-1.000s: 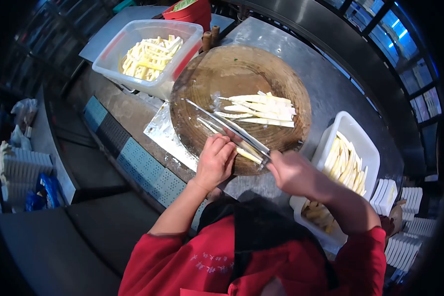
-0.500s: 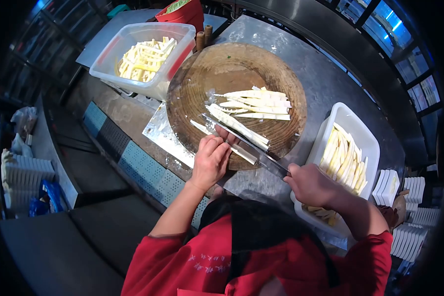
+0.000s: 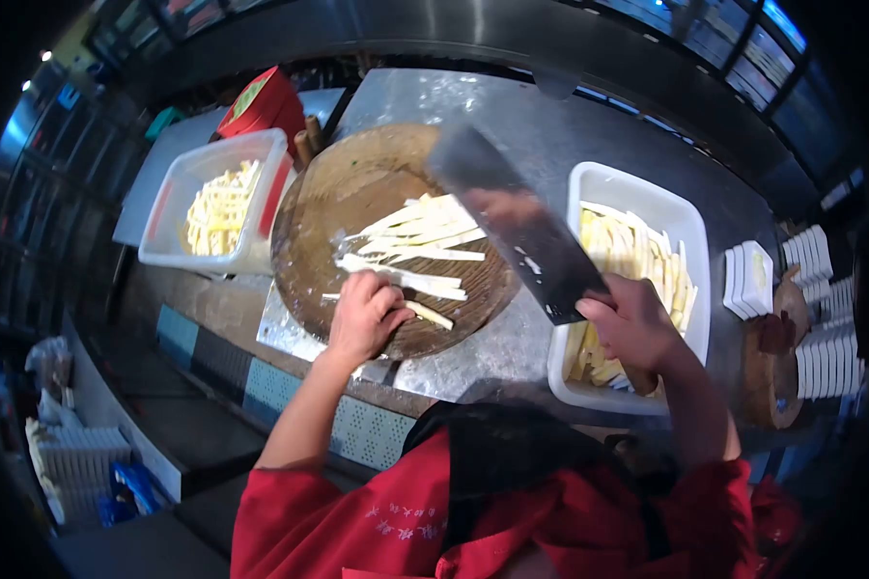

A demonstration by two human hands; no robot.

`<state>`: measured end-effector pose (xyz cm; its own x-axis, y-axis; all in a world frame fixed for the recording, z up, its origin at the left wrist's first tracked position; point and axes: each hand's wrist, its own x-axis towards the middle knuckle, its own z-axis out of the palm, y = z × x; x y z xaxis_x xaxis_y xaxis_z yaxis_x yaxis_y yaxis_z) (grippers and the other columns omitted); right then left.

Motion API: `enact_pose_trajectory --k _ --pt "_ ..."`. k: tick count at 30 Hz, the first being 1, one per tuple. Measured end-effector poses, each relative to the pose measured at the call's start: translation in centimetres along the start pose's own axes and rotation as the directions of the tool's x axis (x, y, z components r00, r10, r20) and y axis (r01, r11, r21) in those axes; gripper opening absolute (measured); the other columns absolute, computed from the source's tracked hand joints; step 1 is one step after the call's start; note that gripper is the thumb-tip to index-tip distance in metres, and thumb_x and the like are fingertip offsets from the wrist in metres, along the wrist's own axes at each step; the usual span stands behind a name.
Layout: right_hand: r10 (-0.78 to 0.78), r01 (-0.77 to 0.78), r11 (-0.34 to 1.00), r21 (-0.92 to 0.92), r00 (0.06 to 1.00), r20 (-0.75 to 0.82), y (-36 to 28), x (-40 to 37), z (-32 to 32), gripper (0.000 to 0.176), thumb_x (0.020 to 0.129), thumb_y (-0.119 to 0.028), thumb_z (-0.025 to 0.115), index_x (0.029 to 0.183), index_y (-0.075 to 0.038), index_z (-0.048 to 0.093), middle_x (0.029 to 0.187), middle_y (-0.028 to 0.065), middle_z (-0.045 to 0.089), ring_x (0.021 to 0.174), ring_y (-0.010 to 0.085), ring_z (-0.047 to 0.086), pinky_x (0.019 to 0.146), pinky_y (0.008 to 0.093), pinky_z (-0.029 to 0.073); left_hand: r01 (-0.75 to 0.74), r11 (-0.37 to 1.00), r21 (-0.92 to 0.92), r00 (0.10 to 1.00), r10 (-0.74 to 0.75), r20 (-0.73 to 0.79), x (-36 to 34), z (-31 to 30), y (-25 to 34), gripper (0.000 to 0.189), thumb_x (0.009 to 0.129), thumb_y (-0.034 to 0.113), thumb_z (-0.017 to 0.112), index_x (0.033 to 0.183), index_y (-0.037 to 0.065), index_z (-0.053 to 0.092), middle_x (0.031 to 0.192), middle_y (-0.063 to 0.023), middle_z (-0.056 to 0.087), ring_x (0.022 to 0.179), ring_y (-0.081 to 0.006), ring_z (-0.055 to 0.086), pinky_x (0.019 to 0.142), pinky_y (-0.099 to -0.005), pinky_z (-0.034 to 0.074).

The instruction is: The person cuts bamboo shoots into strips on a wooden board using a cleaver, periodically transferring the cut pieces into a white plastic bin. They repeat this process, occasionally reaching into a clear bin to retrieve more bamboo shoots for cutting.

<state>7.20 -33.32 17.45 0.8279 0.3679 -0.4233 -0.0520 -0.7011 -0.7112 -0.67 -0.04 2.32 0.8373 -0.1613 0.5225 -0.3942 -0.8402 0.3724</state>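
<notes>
Several long pale strips lie on a round wooden chopping block. My left hand is on the near part of the block, its fingers curled down on a pale strip whose end sticks out to the right. My right hand grips the handle of a broad cleaver. The cleaver's blade is raised, tilted up to the left, with small pale bits stuck to it. It blocks part of the block's right side from view.
A clear tub of cut pale pieces stands left of the block, beside a red container. On the right is a white tub of longer strips. Stacked white trays stand farther right.
The cleaver has lifted off the block and swung up to the right with my right hand. My left hand remains at the strip. The whole view has shifted and turned.
</notes>
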Motion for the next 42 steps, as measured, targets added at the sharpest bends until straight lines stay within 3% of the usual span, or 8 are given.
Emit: enact_pose_trajectory --k 6,7,9,19,21,22,29,42 --pt "0.096 -0.049 0.819 0.572 0.994 -0.051 8.5 -3.7 2.9 0.012 0.092 -0.011 0.058 0.098 -0.001 0.059 0.062 0.0025 0.057 0.045 0.0104 0.054 0.042 0.0257 0.045 -0.173 0.981 0.086 0.969 0.153 0.195 9.0 2.7 -4.4 0.083 0.072 0.043 0.075 0.14 0.009 0.042 0.145 -0.0263 0.033 0.132 -0.048 0.033 0.109 -0.0522 0.029" --pt "-0.077 0.067 0.631 0.773 0.997 -0.024 14.6 -2.7 5.4 0.011 0.091 -0.013 0.059 0.095 -0.002 0.058 0.062 0.0027 0.057 0.047 0.0107 0.056 0.042 0.0269 0.047 -0.246 0.967 0.066 0.939 0.22 0.265 10.6 2.8 -4.1 0.087 0.073 0.045 0.075 0.142 0.007 0.04 0.148 -0.0263 0.031 0.135 -0.0479 0.03 0.111 -0.0523 0.027" --pt "0.062 0.041 0.822 0.567 0.985 -0.161 11.2 -5.0 5.5 0.017 0.092 -0.018 0.058 0.091 -0.001 0.056 0.057 0.0028 0.054 0.049 0.0117 0.057 0.042 0.0292 0.047 -0.307 0.951 -0.039 0.898 0.303 0.32 11.9 5.1 -5.9 0.089 0.075 0.05 0.071 0.14 -0.002 0.039 0.142 -0.027 0.04 0.133 -0.0472 0.034 0.111 -0.0523 0.028" --pt "0.132 0.258 0.645 0.719 0.89 -0.438 12.1 -11.4 6.8 0.019 0.088 -0.014 0.059 0.087 0.004 0.056 0.051 0.0063 0.055 0.04 0.0143 0.055 0.041 0.0298 0.043 -0.156 0.985 0.074 0.946 0.127 0.297 10.2 5.4 -5.2 0.064 0.087 0.024 0.066 0.142 0.003 0.04 0.132 -0.0213 0.052 0.112 -0.0336 0.055 0.097 -0.0423 0.045" --pt "0.181 0.237 0.626 0.743 0.882 -0.434 13.7 -11.3 7.5 0.019 0.088 -0.013 0.06 0.092 0.006 0.057 0.05 0.0062 0.055 0.04 0.0141 0.055 0.042 0.0296 0.044 0.224 0.916 -0.332 0.946 -0.122 0.301 9.3 7.6 -9.0 0.059 0.089 0.019 0.063 0.14 0.0 0.04 0.127 -0.0201 0.055 0.11 -0.0303 0.056 0.086 -0.0367 0.051" --pt "0.172 0.261 0.611 0.748 0.878 -0.447 14.5 -11.2 7.8 0.02 0.088 -0.013 0.06 0.093 0.006 0.057 0.05 0.0063 0.055 0.04 0.0141 0.055 0.041 0.0296 0.044 -0.011 0.993 -0.121 0.981 0.034 0.192 9.1 7.7 -9.3 0.057 0.09 0.016 0.062 0.14 -0.001 0.039 0.117 -0.0165 0.06 0.104 -0.0257 0.058 0.079 -0.0351 0.054" --pt "0.214 0.319 0.529 0.787 0.846 -0.487 18.1 -10.8 8.8 0.014 0.088 -0.011 0.059 0.086 0.003 0.055 0.05 0.0066 0.055 0.041 0.0149 0.055 0.041 0.0294 0.045 -0.077 0.995 -0.069 0.932 0.097 0.349 13.5 10.1 -6.1 0.057 0.085 0.016 0.064 0.136 0.0 0.044 0.113 -0.0173 0.062 0.1 -0.0277 0.06 0.079 -0.036 0.054" --pt "0.197 0.265 0.473 0.84 0.898 -0.394 20.2 -10.3 8.2 0.013 0.092 -0.009 0.059 0.085 0.001 0.055 0.054 0.0076 0.057 0.044 0.0161 0.057 0.045 0.0299 0.045 0.008 0.965 0.263 0.796 -0.166 0.582 15.4 4.4 1.2 0.058 0.073 0.015 0.069 0.127 0.002 0.053 0.104 -0.0189 0.066 0.091 -0.0319 0.064 0.079 -0.038 0.054"
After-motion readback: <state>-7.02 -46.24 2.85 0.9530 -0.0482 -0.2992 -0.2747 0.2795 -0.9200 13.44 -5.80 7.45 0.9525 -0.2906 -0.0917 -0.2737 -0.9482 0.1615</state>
